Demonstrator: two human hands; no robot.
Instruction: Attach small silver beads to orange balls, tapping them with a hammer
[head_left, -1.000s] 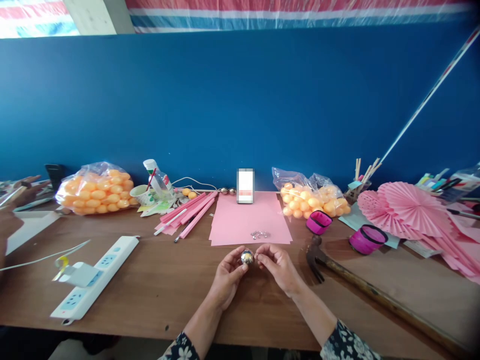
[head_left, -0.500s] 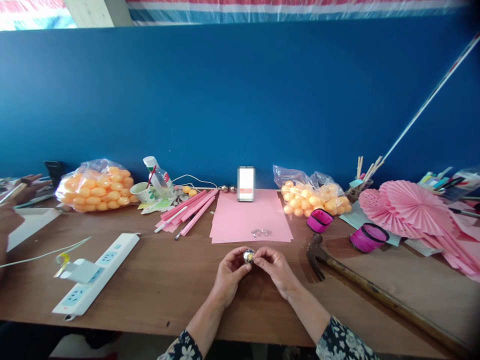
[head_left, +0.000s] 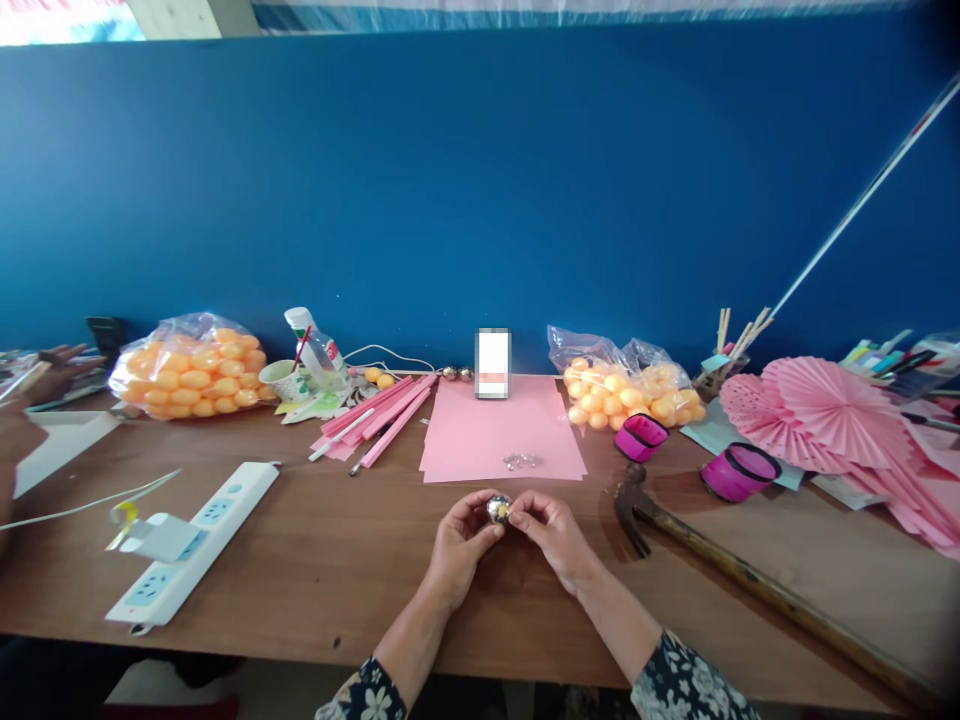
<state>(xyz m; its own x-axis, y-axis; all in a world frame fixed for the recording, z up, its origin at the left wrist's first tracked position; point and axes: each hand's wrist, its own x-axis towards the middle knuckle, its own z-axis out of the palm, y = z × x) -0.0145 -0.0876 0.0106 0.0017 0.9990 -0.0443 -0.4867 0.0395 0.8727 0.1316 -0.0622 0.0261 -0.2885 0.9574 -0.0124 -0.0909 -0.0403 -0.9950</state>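
A small ball (head_left: 498,508), shiny silver with a patch of yellow-orange showing, is held just in front of the pink paper. My left hand (head_left: 461,548) grips it from the left between thumb and fingers. On the other side, my right hand (head_left: 551,535) has thumb and forefinger pinched together against the ball's right edge; anything between those fingertips is too small to make out. Small silvery pieces (head_left: 521,462) lie on the pink paper sheets (head_left: 457,440) beyond my hands.
Right of my hands lies a hammer (head_left: 712,540), near two magenta bands (head_left: 641,437). A power strip (head_left: 199,540) sits left. Bags of orange balls (head_left: 191,375), pink strips (head_left: 382,420), a phone (head_left: 493,365) and paper fans (head_left: 817,415) line the back. Another person's hand (head_left: 60,365) is far left.
The view has shifted very slightly. Both hands keep nearly the same place and grip around the ball.
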